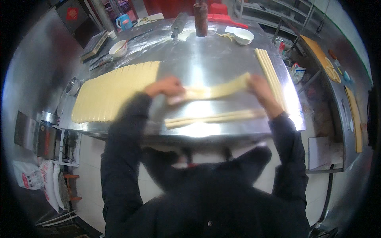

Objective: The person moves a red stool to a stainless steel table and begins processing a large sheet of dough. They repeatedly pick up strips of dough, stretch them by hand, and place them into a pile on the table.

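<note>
Between my two hands a strip of pale yellow dough (pixel 216 91) is stretched, blurred by motion, its right end raised higher than its left. My left hand (pixel 168 86) is closed on the left end, just right of a wide sheet of dough (pixel 115 93) cut into strips. My right hand (pixel 262 88) grips the other end, next to several long dough rolls (pixel 269 71) lying side by side at the table's right. Nearer to me, a few more dough rolls (pixel 214 118) lie along the front edge of the steel table (pixel 178 59).
At the back stand a dark rolling pin (pixel 179 24), an upright brown cylinder (pixel 201 20) and a white bowl (pixel 243 36). Another bowl (pixel 118 48) sits back left, beside a flat dark box (pixel 94 47). A side counter (pixel 337 91) runs along the right.
</note>
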`<state>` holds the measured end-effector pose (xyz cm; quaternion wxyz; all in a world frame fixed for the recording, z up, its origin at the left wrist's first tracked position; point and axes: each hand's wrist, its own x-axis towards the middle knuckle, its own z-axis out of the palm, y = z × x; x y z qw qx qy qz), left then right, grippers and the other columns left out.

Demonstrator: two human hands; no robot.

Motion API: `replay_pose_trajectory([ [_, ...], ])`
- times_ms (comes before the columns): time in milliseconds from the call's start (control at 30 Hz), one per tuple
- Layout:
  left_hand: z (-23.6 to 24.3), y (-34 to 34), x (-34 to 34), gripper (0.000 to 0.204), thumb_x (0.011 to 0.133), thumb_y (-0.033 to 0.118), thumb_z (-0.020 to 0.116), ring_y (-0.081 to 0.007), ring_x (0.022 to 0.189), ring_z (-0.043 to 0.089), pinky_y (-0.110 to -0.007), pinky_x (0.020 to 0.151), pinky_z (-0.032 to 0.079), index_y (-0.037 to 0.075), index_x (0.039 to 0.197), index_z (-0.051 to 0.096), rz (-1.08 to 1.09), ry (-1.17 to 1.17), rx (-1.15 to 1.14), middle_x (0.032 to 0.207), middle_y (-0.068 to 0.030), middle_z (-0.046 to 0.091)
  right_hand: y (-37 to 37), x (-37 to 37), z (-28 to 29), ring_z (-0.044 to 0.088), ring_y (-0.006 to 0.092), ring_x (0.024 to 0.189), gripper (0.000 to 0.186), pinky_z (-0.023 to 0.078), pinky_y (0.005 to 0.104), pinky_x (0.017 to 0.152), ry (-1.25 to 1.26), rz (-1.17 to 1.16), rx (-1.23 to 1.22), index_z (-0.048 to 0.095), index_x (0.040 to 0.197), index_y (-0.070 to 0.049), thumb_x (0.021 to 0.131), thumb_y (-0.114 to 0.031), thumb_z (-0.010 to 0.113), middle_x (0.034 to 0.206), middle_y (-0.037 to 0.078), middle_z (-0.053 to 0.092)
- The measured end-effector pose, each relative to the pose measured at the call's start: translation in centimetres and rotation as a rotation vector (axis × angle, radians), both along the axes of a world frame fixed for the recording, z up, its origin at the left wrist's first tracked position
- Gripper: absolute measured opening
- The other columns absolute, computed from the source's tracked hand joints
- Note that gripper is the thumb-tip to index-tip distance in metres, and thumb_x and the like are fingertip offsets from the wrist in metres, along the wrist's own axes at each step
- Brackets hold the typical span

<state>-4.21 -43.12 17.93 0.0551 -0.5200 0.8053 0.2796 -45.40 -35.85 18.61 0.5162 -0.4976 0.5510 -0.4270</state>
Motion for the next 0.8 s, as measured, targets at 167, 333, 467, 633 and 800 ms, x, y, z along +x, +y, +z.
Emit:
replay_pose_trajectory([
  [167,-1.7,3.2,-3.3,0.068,0.081,0.054,0.08,-0.041,0.116,0.061,-0.048,0.095,0.051,0.001,0.122,0.067,-0.008,-0.181,-0.237,0.122,-0.0213,0.064,-0.5,-5.5,-5.2,0.069,0.0344,0.105,0.037,0.055,0.0426,0.094,0.806,-0.159,-0.356,0.062,0.122,0.005,0.094,-0.017,0.071,0.112,0.018,0.07],
  [333,-2.3,6.3,-1.3,0.062,0.082,0.044,0.084,-0.0409,0.112,0.062,-0.048,0.095,0.051,-0.001,0.121,0.067,0.12,-0.15,-0.259,0.117,-0.0215,0.064,0.0,3.4,-2.1,0.058,0.0409,0.127,0.052,0.047,0.0475,0.107,0.982,0.193,-0.554,0.058,0.136,-0.001,0.091,-0.022,0.073,0.136,0.025,0.06],
  [467,-3.1,8.5,-0.7,0.048,0.087,0.03,0.082,-0.0402,0.111,0.062,-0.048,0.094,0.051,-0.001,0.12,0.067,0.161,-0.017,-0.395,0.115,-0.0202,0.065,-2.6,13.5,-4.2,0.056,0.0398,0.127,0.064,0.048,0.0476,0.105,0.903,0.598,-0.79,0.055,0.137,-0.001,0.084,-0.028,0.08,0.138,0.021,0.057],
  [633,-6.6,8.8,0.5,0.028,0.086,0.008,0.071,-0.0416,0.105,0.061,-0.049,0.091,0.05,0.001,0.111,0.062,0.105,0.073,-0.679,0.106,-0.0205,0.063,-4.2,20.2,-5.2,0.06,0.0405,0.115,0.047,0.048,0.0489,0.099,0.821,0.79,-0.864,0.064,0.12,0.0,0.082,-0.021,0.081,0.118,0.02,0.064],
  [800,-6.8,8.9,0.3,0.021,0.083,0.0,0.067,-0.04,0.103,0.06,-0.048,0.088,0.05,-0.001,0.104,0.063,0.006,0.158,-0.778,0.105,-0.0183,0.062,-2.7,20.5,-6.5,0.061,0.04,0.106,0.036,0.048,0.0487,0.094,0.874,0.673,-0.929,0.061,0.111,-0.001,0.084,-0.019,0.078,0.111,0.02,0.064],
])
